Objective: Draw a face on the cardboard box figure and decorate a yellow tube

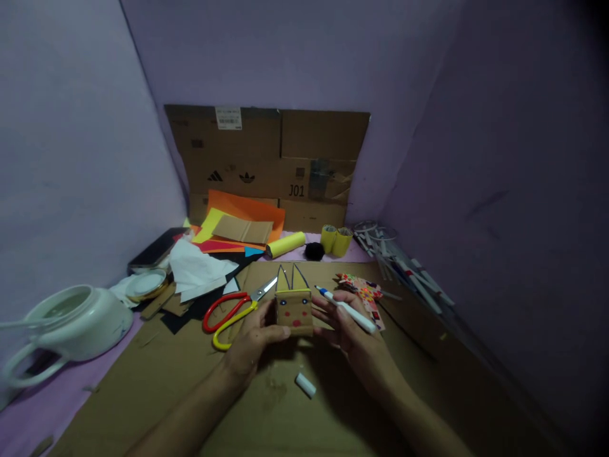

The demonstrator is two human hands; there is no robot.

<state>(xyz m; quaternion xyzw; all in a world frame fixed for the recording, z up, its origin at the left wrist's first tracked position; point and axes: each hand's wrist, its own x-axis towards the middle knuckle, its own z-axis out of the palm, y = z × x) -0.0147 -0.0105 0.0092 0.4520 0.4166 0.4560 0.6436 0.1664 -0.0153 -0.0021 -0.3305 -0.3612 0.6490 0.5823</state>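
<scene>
My left hand (254, 336) grips a small cardboard animal face (295, 311) by its left side and lower edge, thumb in front. The face stands upright, with pointed yellow ears, blue eyes and red dots drawn on it. In my right hand (354, 327) is a white marker (352, 315) with a blue tip, pinched between thumb and index finger. Its tip points up and left, near the face's right ear, apart from it. The other right fingers are at the face's right edge; whether they touch is unclear. Below lies a white marker cap (305, 385).
Red-and-yellow scissors (233, 317) lie beside my left hand. A white pot (78, 320) stands at the left. Yellow rolls (285, 244), a black fuzzy ball (314, 251), coloured paper (247, 209) and a cardboard sheet (266, 139) are behind. Paper sticks (409, 266) lie at right.
</scene>
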